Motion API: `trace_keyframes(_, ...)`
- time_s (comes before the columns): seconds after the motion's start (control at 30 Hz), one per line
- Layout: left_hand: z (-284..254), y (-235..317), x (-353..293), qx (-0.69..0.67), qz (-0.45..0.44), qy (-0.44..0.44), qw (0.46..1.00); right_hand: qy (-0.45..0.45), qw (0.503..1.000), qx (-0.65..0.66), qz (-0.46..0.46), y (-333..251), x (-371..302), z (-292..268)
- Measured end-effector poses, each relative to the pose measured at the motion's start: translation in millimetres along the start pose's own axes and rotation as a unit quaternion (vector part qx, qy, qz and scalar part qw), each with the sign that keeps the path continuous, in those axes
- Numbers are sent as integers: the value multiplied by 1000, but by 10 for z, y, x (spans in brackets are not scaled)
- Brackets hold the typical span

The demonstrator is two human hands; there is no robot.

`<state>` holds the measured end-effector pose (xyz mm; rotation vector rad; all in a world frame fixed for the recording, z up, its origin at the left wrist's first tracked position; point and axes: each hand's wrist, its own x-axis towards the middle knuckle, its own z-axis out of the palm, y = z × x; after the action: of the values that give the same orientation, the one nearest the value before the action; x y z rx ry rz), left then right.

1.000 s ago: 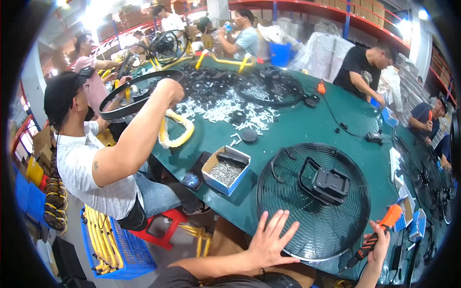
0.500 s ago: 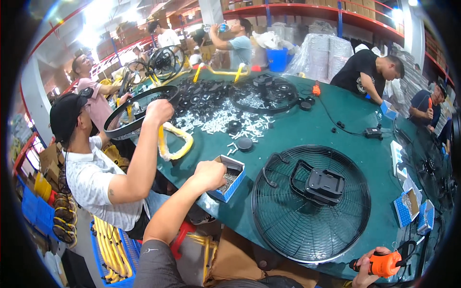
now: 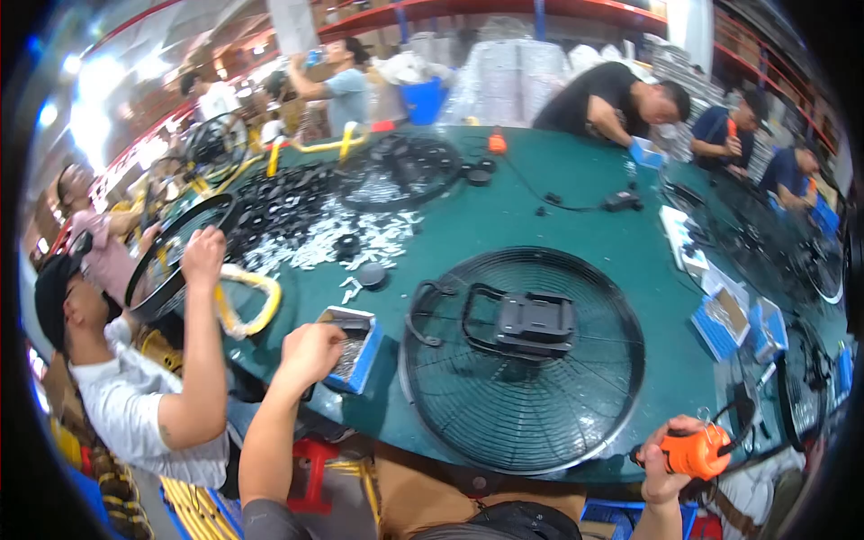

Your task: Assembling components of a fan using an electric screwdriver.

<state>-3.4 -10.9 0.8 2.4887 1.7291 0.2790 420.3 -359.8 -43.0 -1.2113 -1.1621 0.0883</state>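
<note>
My left hand (image 3: 310,355) is at the near-left edge of a blue-and-white cardboard box (image 3: 363,366) of small metal screws (image 3: 347,358). Its fingers are pinched together, and anything between them is too small to make out. In my right hand (image 3: 664,468) is an orange electric screwdriver (image 3: 697,452), lying sideways past the table's near edge with its dark tip to the left. Between my hands a round black wire fan guard (image 3: 522,405) lies flat, carrying a black motor housing (image 3: 536,324) with a bracket. A curved black handle (image 3: 421,315) rests on its left part.
White fasteners (image 3: 315,241) and black round parts (image 3: 279,202) are heaped on the green table (image 3: 504,216). Close on my left, a co-worker (image 3: 135,396) holds a black ring (image 3: 157,310) near a yellow tube frame (image 3: 261,315). More screw boxes (image 3: 720,322) stand at right; a cable crosses behind.
The view has swung to the right, shifting the scene leftward. My left hand has drawn back from inside the screw box to its edge. My right hand still holds the screwdriver.
</note>
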Motion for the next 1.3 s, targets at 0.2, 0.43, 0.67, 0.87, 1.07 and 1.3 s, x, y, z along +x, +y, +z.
trace_keyframes(0.2,12,44,-84,-28,36,59,997,38,994,43,94,-127,94,1)
trace_keyframes(0.43,24,-103,-113,-74,22,65,995,57,991,57,109,-310,280,13)
trace_keyframes(0.67,66,-165,-149,-75,66,140,985,129,978,141,83,-505,346,83)
trace_keyframes(0.87,-8,307,-683,-287,87,172,938,143,944,296,19,-918,433,315)
trace_keyframes(1.07,389,1388,-1489,-534,326,-51,779,81,884,461,11,-1209,316,860)
trace_keyframes(1.3,501,1522,-1678,-572,323,-51,752,34,880,472,33,-1261,260,1139)
